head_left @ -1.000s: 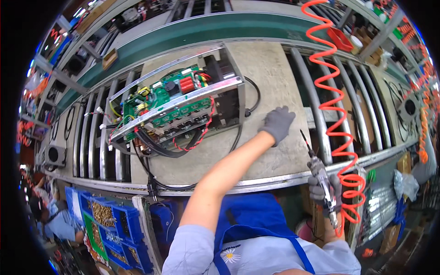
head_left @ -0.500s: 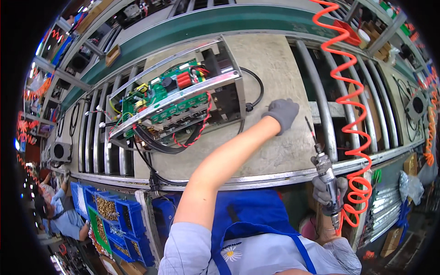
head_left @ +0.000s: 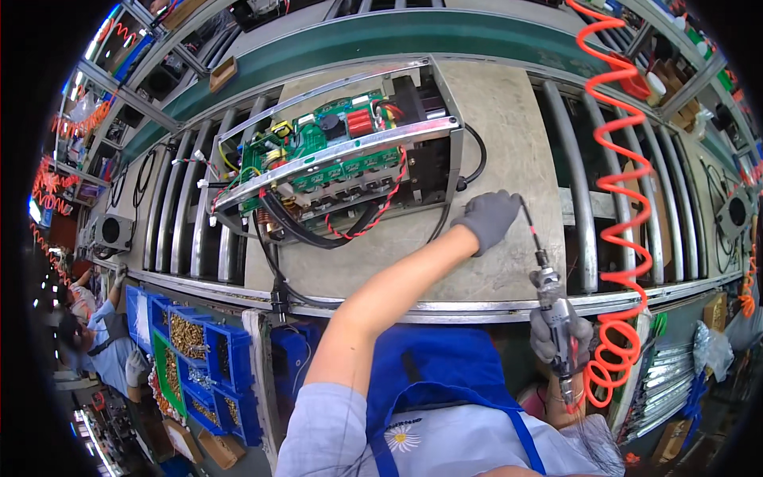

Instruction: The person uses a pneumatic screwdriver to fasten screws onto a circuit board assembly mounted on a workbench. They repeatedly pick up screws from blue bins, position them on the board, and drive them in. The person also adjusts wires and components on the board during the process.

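Note:
My right hand (head_left: 548, 338), in a grey glove, is wrapped round a pneumatic screwdriver (head_left: 560, 318). Its long thin bit (head_left: 534, 236) points away from me and up to the left. My left hand (head_left: 489, 220), also gloved in grey, is closed over the board, its fingertips at the bit's tip. Whatever those fingers pinch is too small or hidden to make out. Left of that hand stands an open metal chassis (head_left: 342, 159) with green circuit boards (head_left: 318, 143), red parts and black cables. A black power cord (head_left: 477, 155) loops off its right end.
The chassis rests on a flat board (head_left: 509, 119) over a roller conveyor (head_left: 584, 199). A coiled red air hose (head_left: 624, 215) hangs at the right. Blue bins of screws (head_left: 214, 350) stand at lower left, beyond which a co-worker (head_left: 107, 342) is at work.
The bit's tip has come to my left hand's fingers; before, there was a gap between them. My right hand has moved slightly left with the screwdriver. The view has shifted, setting the chassis farther right.

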Tool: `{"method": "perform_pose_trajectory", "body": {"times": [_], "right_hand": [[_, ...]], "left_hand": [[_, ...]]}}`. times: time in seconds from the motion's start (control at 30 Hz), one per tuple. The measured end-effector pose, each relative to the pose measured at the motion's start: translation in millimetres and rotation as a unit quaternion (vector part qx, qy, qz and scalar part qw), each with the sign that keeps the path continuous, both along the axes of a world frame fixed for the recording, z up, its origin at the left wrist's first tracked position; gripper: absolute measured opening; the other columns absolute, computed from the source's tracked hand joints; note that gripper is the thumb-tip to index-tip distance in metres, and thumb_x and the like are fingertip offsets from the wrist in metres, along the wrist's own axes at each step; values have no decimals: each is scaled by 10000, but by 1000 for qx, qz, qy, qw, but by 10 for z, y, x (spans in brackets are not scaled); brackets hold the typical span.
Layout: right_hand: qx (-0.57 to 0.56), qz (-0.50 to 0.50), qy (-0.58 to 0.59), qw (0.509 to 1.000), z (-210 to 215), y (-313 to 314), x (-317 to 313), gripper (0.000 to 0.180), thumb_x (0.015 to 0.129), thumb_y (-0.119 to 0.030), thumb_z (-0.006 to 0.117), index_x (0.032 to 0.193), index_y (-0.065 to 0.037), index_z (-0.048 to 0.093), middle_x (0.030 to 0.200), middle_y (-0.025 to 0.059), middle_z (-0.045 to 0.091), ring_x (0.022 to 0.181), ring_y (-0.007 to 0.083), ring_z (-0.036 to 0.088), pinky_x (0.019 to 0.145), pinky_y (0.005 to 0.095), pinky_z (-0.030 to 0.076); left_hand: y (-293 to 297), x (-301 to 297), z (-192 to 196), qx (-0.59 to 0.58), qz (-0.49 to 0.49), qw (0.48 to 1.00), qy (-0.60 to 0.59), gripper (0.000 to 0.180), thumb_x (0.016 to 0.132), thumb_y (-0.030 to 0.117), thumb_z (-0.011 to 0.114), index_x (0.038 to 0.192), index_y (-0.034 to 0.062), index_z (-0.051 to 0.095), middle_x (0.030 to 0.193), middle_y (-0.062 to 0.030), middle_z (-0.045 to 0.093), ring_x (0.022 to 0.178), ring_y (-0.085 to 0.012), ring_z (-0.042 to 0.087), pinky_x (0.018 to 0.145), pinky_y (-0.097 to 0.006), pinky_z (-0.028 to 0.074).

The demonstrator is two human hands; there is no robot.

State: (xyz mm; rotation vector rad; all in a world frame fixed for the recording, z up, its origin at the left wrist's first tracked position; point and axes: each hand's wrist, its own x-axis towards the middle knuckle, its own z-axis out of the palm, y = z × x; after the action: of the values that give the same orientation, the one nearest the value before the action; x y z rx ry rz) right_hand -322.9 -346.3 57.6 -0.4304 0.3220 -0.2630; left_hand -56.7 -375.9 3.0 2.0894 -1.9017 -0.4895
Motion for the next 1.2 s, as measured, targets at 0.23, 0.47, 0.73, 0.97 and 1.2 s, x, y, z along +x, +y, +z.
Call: {"method": "perform_pose_trajectory", "body": {"times": [0.23,0.47,0.73,0.97,1.2], "right_hand": [[-70,101,86,989,-7,139,233,982,652,-214,772,1481,-82,263,800,141,586,552,216,612,492,325,524],[-213,245,165,931,302,344,619,1000,627,-74,715,1499,-92,226,773,109,583,594,185,608,537,313,492],[-258,294,136,910,252,472,663,1085,641,-201,829,1511,-64,195,835,89,596,689,156,596,600,303,472],[-264,292,153,907,352,534,672,1085,634,-153,812,1519,-66,191,830,91,597,691,158,598,606,314,481],[-281,287,164,901,455,530,636,1063,613,-139,808,1509,-71,239,824,89,598,673,151,598,601,307,481]], "left_hand": [[1272,449,33,-24,179,672,718,338,954,88,572,1285,25,541,1029,-90,602,862,-168,618,700,-279,535],[1834,523,-88,-161,173,299,925,273,986,99,548,1240,0,538,1068,-97,560,863,-153,550,610,-189,479],[1947,551,-8,-170,145,252,942,203,985,147,574,1137,15,601,1031,-118,603,766,-162,602,468,-175,440],[2036,503,230,-174,237,350,889,217,977,188,609,1132,37,618,1011,-100,653,711,-99,632,471,-162,438],[2001,441,326,-192,236,451,839,244,973,201,622,1141,24,612,1013,-98,654,696,-83,625,487,-155,444]]}}
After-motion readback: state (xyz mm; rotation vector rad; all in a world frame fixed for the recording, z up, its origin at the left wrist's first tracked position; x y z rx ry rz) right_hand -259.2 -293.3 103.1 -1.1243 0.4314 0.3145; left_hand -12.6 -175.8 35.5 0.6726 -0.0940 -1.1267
